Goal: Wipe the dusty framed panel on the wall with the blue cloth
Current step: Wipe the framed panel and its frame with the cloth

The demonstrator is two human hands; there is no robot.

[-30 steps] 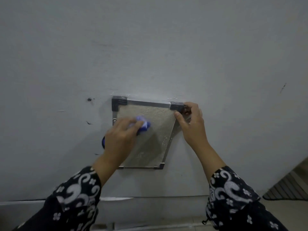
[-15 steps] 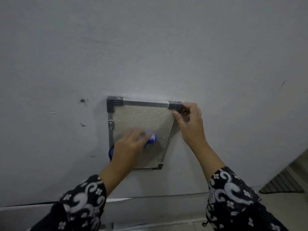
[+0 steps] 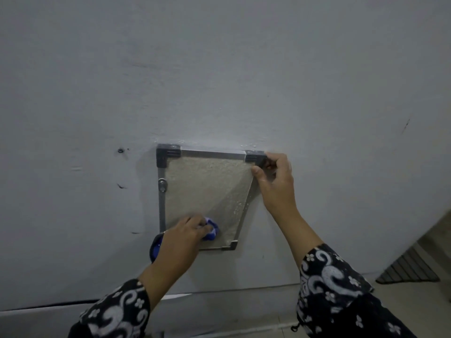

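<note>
The panel [image 3: 207,191] hangs low on the wall [image 3: 219,69], its right edge swung out from the surface as though hinged along the left rail, and its grainy face looks evenly dull, so any cleared patch is hard to tell in this dim light. At about 7 o'clock on that face the left hand [image 3: 181,236] presses the cloth [image 3: 211,231], bunched small under curled fingers, with a blue tail spilling out by the wrist past the frame's lower left corner; the wad gives firm, local pressure. At 1 o'clock the right hand [image 3: 274,176] pinches the black upper right corner piece, thumb in front and fingers behind, likely to steady the loose side against the wiping push. Patterned sleeves [image 3: 334,289] sit clear of the work.
</note>
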